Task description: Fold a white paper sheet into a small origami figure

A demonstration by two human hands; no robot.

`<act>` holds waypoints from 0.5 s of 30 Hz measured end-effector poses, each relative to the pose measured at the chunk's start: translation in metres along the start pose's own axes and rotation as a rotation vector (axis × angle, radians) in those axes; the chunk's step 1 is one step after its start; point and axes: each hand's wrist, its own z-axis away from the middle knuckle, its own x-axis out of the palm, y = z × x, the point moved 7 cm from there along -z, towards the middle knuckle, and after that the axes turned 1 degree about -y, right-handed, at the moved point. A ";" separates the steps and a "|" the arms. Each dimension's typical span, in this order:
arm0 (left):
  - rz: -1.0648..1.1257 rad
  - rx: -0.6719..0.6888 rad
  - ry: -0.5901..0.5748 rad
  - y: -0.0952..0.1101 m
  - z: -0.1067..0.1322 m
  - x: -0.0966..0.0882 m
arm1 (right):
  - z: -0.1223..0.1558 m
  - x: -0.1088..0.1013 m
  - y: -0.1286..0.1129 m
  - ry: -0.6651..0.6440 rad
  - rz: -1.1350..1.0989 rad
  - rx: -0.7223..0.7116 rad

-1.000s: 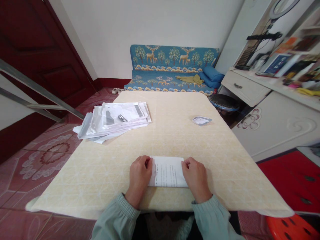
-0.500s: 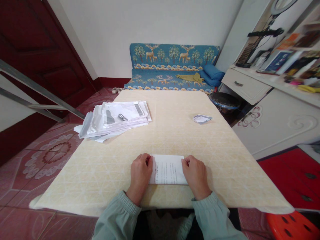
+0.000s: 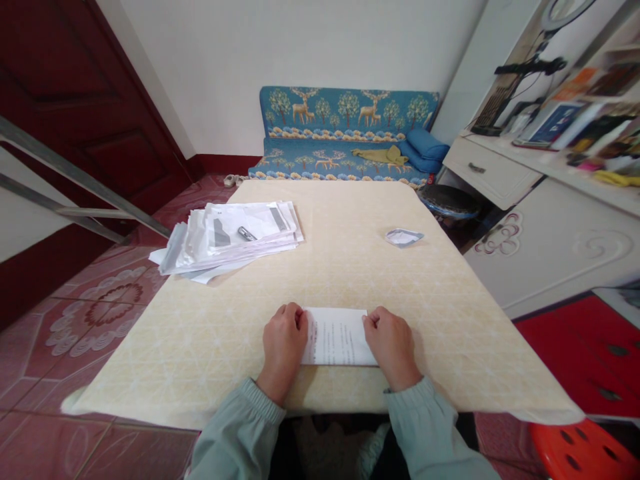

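Observation:
A folded sheet of printed paper [image 3: 336, 337] lies near the front edge of the table, its lines of text running up and down. My left hand [image 3: 285, 340] is closed on its left side, thumb and curled fingers at the upper left corner. On the opposite side, my right hand [image 3: 393, 341] pinches the upper right corner. Both wrists rest low over the cloth, in light green sleeves. The underside of the paper and the fingertips beneath it are hidden.
A messy stack of papers and plastic sleeves [image 3: 235, 233] lies at the table's left edge, with a small dark metallic item [image 3: 247, 233] on top. A small folded paper piece [image 3: 404, 237] sits at the right. A red stool [image 3: 570, 450] stands by the near right corner.
Both hands still hold the folded paper by its sides. The left hand has shifted very slightly right; otherwise the scene looks the same.

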 end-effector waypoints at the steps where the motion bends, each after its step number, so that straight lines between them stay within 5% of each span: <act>1: -0.010 -0.001 -0.006 0.001 0.000 0.000 | -0.001 0.000 0.001 -0.002 -0.009 0.001; 15: -0.060 -0.016 -0.040 0.004 0.001 -0.001 | 0.001 -0.001 -0.001 -0.008 0.008 0.013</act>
